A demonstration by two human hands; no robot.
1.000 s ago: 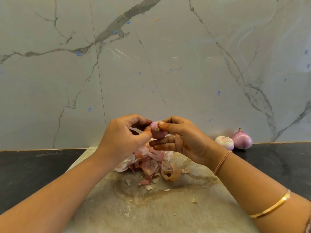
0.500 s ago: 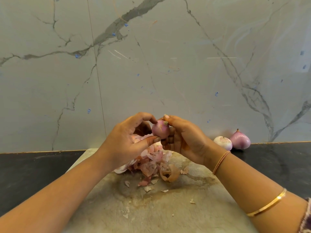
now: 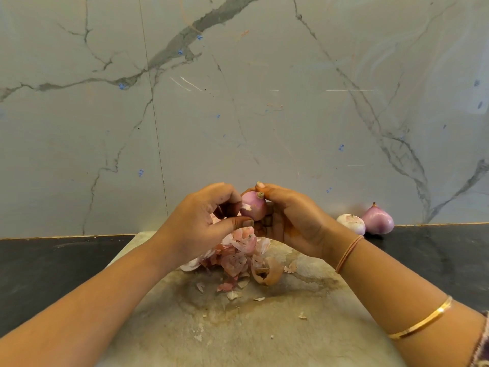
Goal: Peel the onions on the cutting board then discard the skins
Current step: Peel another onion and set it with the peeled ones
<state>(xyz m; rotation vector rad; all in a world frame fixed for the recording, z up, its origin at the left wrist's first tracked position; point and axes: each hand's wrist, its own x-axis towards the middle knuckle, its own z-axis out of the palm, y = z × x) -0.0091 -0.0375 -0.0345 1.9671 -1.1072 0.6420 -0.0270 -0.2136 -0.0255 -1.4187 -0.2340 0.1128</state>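
1. Turned since a second ago: the onion now shows its stem stub on top, where that end faced the camera before.
2. Right hand cradles it, fingers curled behind, thumb at the stub. It is held in the air above the skins heaped on the cutting board.
3. Left hand pinches the onion's near side, thumb just under a pale loose flap, forefinger curled over.
4. Step, by my judgement: peeling is mid-way. A pale onion and a purple onion lie on the dark counter by the wall.
5. Next move calls for drawing the flap away while the right hand counter-turns — the skins are not yet discarded.
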